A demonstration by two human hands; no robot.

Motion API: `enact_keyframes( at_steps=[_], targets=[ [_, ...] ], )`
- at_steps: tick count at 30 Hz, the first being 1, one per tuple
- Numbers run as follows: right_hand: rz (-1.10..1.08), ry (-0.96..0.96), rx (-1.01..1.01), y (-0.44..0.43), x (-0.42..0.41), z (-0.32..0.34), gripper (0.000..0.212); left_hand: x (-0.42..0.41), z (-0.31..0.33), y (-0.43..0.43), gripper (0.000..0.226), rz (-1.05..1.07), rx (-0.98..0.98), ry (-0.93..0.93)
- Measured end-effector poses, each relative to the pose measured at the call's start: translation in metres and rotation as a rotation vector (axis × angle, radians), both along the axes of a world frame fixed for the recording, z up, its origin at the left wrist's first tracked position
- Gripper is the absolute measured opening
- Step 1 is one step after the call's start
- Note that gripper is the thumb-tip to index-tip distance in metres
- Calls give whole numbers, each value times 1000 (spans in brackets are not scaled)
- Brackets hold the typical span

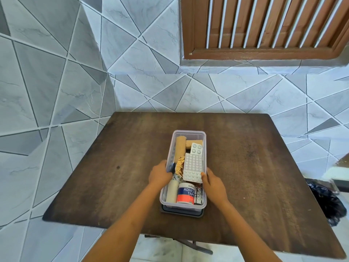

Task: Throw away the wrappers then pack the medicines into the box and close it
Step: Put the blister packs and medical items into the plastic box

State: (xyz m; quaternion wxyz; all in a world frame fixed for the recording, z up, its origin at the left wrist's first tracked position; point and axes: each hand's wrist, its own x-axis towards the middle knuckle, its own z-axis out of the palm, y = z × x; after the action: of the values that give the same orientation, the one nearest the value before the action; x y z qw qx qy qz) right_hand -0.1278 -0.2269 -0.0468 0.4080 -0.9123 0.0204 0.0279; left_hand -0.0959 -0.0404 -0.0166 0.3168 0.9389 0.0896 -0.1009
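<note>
Desk [117,167]: dark brown wood, set against a grey-and-white tiled wall.

Box [188,132]: clear plastic, rectangular, open on top, standing near the middle of the desk, long axis running away from the viewer. Resting on a dark grey lid [182,212], whose edge shows under the near end.

Contents of the box:
- large blister pack [193,166], white, many small pills, lying on top toward the right side;
- small blister pack [196,149], four pills visible, just beyond the large one;
- tan bandage roll [180,148], along the left wall at the far end, a second tan roll beside it;
- gold foil strip [179,166], crumpled, left of the large pack;
- adhesive tape roll [186,192], white with blue and red label, at the near end;
- pale roll [172,191], left of the tape;
- printed strip [199,196], right of the tape, detail too small to read.

Left hand [160,174]: fingers curled over the box's left rim, gripping it.

Right hand [213,183]: at the box's right rim, thumb touching the near corner of the large blister pack; grip on rim or pack not distinguishable.

Black bin bag [324,203]: on the floor, right of the desk.
</note>
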Motion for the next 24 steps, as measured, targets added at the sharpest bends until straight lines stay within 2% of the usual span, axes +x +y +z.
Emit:
enact_keyframes(
  at_steps=[6, 11, 17, 24],
  targets=[
    [-79, -48, 15, 19, 6, 3, 26, 4, 12, 20, 35, 47, -83, -72],
    [-4, -128, 97, 64, 14, 17, 26, 7, 28, 64, 37, 111, -30, -124],
    [172, -21, 124, 121, 19, 20, 31, -7, 26, 123, 37, 256, -13, -64],
    [259, 90, 14, 151, 19, 10, 33, -16, 13, 153, 35, 325, -7, 16]
  ],
)
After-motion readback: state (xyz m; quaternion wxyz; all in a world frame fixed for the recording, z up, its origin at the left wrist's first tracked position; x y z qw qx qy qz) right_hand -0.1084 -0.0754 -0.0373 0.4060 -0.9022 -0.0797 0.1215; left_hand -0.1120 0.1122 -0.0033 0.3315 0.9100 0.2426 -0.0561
